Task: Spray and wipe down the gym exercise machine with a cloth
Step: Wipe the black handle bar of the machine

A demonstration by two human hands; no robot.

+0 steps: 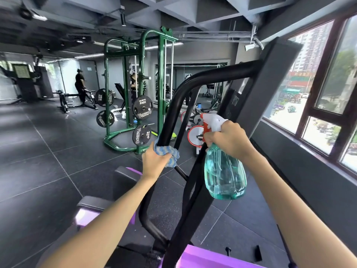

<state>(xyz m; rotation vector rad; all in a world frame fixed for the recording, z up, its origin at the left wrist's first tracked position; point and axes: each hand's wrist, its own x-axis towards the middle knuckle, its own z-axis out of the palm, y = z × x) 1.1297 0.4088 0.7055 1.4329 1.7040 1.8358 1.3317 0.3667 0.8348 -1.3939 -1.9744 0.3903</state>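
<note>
Head view: wiping step in hand. Left hand curls round cloth, which wraps the black bar, lying between fingers and metal. Right hand grips bottle at its neck, just right of bar, nozzle toward it. Long stretch of bar lies above cloth. Next, probably: slide cloth along bar keeping squeeze even; respray where dry

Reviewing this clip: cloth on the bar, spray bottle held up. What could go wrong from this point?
1. The nozzle of the spray bottle points left across the thin black bar; mist may pass it and land on the floor or the left hand.
2. The right hand holds the bottle only at its neck, close to the slanted frame; a swing could knock it.
3. The cloth is bunched round the bar, so it may wipe only a narrow band.
</note>
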